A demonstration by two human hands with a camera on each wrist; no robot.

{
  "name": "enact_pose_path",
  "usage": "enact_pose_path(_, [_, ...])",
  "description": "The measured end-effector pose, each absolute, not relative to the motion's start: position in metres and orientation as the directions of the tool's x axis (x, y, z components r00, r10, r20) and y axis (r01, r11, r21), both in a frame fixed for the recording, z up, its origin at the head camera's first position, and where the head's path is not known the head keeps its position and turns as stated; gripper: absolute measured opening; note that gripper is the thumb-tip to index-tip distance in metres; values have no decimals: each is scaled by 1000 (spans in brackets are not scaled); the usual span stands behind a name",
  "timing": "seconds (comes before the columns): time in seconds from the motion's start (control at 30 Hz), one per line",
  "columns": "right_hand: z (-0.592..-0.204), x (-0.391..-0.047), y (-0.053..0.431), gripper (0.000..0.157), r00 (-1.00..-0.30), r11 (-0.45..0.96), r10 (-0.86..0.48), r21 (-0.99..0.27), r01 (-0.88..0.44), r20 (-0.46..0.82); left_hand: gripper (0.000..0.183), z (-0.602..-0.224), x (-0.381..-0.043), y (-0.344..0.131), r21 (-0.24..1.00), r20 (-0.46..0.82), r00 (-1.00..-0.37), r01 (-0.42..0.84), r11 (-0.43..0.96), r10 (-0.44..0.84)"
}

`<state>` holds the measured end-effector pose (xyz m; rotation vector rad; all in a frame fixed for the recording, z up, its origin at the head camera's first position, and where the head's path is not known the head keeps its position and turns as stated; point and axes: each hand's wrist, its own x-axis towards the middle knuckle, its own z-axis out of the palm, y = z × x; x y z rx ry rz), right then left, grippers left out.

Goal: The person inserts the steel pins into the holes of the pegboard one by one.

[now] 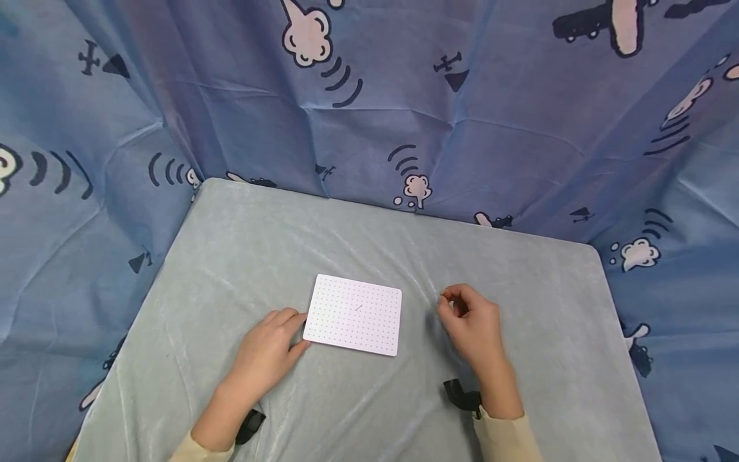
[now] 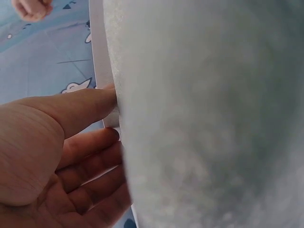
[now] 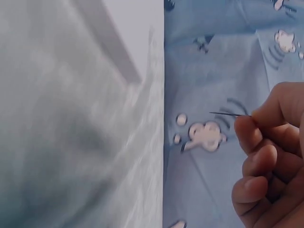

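On the table lies a white rectangular board (image 1: 352, 315) with rows of small dots or holes. A short thin dark line (image 1: 358, 308) shows near its middle, perhaps a pin; too small to tell. My left hand (image 1: 268, 350) holds the board's near left corner, thumb at the front edge and fingers along the left side. To the right of the board, my right hand (image 1: 473, 324) is raised over the cloth. Between thumb and index finger it pinches a thin dark needle (image 3: 225, 114), whose point sticks out. The other fingers are curled.
A pale grey-green cloth (image 1: 548, 308) with soft creases covers the table. Blue patterned curtains (image 1: 369, 128) hang around its back and sides. Black wrist mounts (image 1: 462, 394) sit below the hands.
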<state>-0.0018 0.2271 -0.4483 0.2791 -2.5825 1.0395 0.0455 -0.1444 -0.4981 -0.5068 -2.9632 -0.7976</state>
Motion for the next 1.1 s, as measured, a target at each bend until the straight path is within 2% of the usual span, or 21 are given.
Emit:
enact_pose_path(0.27, [-452,-12,189,23,-892,577,-160,-694,-432,422,48,-498,45,-145,487,112,-946,320,813,305])
enact_pose_path(0.47, [-462,-12,165,29,-886,521,-253,-717,-463,388,49,-498,46,-146,486,95,-951,303,820,295])
enact_pose_path(0.67, [-478,-11,149,28,-866,478,-322,-723,-498,383,49,-498,46,-146,484,94,-950,306,820,299])
enact_pose_path(1.1, [-496,-11,137,26,-872,524,-333,-698,-488,360,48,-500,46,-148,485,124,-945,323,813,302])
